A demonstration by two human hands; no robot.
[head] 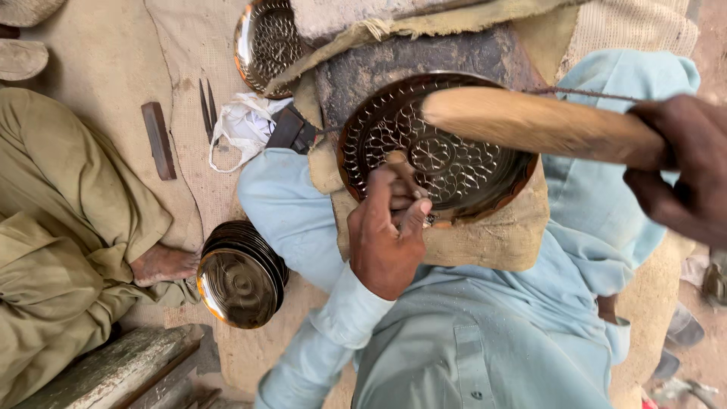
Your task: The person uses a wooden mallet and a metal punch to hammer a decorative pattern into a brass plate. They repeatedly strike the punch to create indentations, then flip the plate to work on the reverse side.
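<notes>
A round metal plate with a punched floral pattern lies on burlap over my lap. My left hand pinches a short punch tool that stands upright on the plate's near left part. My right hand, raised at the right, grips a thick wooden mallet whose head hovers above the plate's far side. My light blue sleeves and shirt fill the lower middle.
A stack of plain metal plates sits on the ground at the left, next to another person's bare foot and olive clothing. A second patterned plate leans at the top. Shears, a flat bar and white cloth lie nearby.
</notes>
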